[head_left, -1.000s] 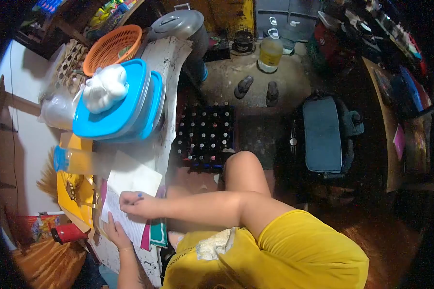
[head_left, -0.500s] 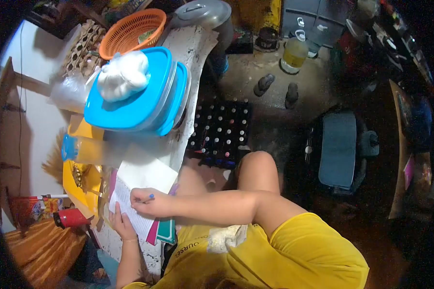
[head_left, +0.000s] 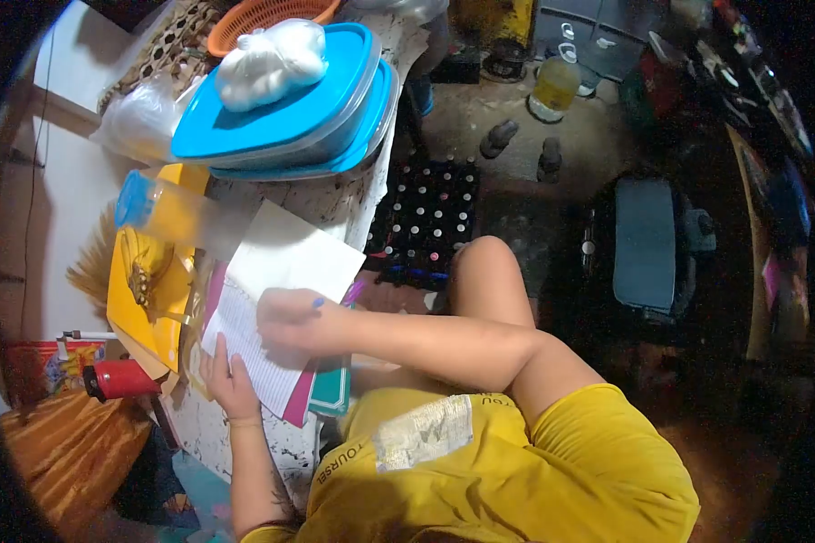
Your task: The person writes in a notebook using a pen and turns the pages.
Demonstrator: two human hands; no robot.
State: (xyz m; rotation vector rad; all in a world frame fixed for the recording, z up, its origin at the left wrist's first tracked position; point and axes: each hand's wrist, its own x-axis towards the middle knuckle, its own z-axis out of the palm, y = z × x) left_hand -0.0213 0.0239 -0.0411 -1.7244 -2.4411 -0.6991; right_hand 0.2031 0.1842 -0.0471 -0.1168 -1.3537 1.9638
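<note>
My right hand (head_left: 290,326) is closed around a blue pen (head_left: 319,301); only its end shows past the fingers, and the hand is slightly blurred. It rests over the lined page (head_left: 240,328) of an open notebook, which is covered in rows of lines or writing. The upper page (head_left: 294,252) looks blank and white. My left hand (head_left: 230,382) lies with fingers stretched out on the notebook's near left edge. Under the notebook show a magenta cover (head_left: 297,409) and a teal book (head_left: 330,395). The pen's writing tip is hidden.
Blue-lidded containers (head_left: 195,131) carry a knotted bag of white stuff (head_left: 276,68) on the worn table (head_left: 249,452). Nearby are a clear jar (head_left: 163,206), a yellow folder (head_left: 127,312) and a red bottle (head_left: 129,380). A bottle crate (head_left: 430,214) and slippers (head_left: 550,160) are on the floor.
The view has shifted, so the containers sit higher in the picture. My right hand, still holding the pen, has moved a little across the lined page. My left hand stays at the notebook's edge.
</note>
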